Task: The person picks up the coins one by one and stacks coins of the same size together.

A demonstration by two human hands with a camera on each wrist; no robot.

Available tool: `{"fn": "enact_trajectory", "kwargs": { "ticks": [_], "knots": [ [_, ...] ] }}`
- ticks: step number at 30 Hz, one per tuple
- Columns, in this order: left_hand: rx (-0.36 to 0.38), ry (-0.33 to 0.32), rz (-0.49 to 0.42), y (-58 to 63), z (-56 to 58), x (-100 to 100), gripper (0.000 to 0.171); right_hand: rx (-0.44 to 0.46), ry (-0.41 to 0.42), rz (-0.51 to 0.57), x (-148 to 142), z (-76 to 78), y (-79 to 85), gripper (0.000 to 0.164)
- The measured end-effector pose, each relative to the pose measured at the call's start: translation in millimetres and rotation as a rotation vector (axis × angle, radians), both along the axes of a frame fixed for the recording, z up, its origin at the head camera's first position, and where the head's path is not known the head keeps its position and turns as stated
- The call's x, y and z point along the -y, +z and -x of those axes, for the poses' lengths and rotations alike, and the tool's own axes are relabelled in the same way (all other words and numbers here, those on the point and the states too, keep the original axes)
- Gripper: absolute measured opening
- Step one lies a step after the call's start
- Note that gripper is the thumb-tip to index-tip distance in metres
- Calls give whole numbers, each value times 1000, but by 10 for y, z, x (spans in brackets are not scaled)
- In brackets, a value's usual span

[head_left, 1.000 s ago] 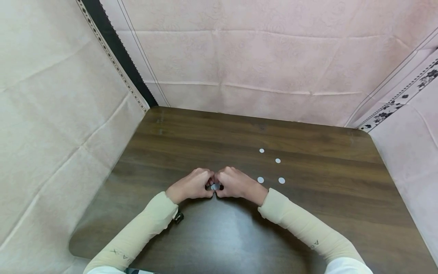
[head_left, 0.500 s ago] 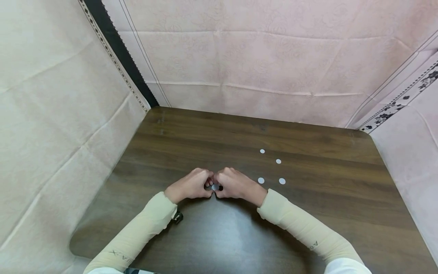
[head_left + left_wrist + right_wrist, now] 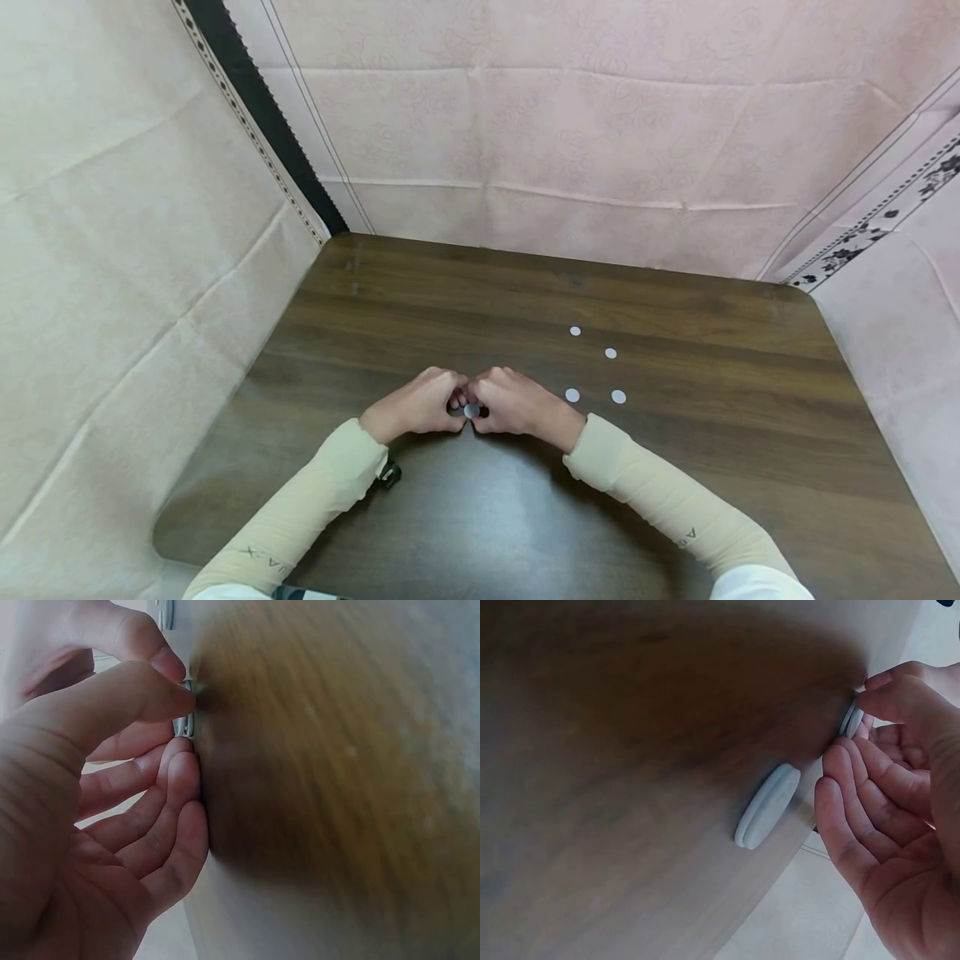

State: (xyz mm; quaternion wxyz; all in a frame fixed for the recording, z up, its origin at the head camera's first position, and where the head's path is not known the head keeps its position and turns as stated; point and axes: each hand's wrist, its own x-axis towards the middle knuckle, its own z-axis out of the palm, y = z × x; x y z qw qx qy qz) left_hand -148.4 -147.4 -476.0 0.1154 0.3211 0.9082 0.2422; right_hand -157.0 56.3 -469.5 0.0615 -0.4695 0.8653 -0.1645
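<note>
In the head view, my left hand (image 3: 422,406) and right hand (image 3: 517,402) meet low over the table, fingertips close together. Between them is a small light-grey round disc (image 3: 471,411), pinched by thumb and fingers from both sides. Edge-on in the right wrist view, the held disc (image 3: 851,718) shows two layers, like one disc lying on another. The left wrist view has the disc's rim (image 3: 187,712) between thumb and fingertips, partly hidden by the thumb. A loose disc (image 3: 769,806) with a grooved edge lies flat beside my right hand.
Several similar white discs lie apart on the wooden table (image 3: 420,300), right of my hands: one far disc (image 3: 575,331), another nearer (image 3: 611,353), and two closer ones (image 3: 572,395) (image 3: 618,397). Pale cloth (image 3: 585,150) hangs behind the table's far edge.
A second disc edge showed left of the held disc one second ago; now a single round face shows, as the discs came into line. The hands have hardly moved.
</note>
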Motion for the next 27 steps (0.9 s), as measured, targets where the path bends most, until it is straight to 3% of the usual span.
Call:
{"fn": "enact_trajectory", "kwargs": {
  "ticks": [27],
  "knots": [
    [-15,-6,0,-1,15,0,15,-13,5,8,-13,17,-28,12]
  ]
}}
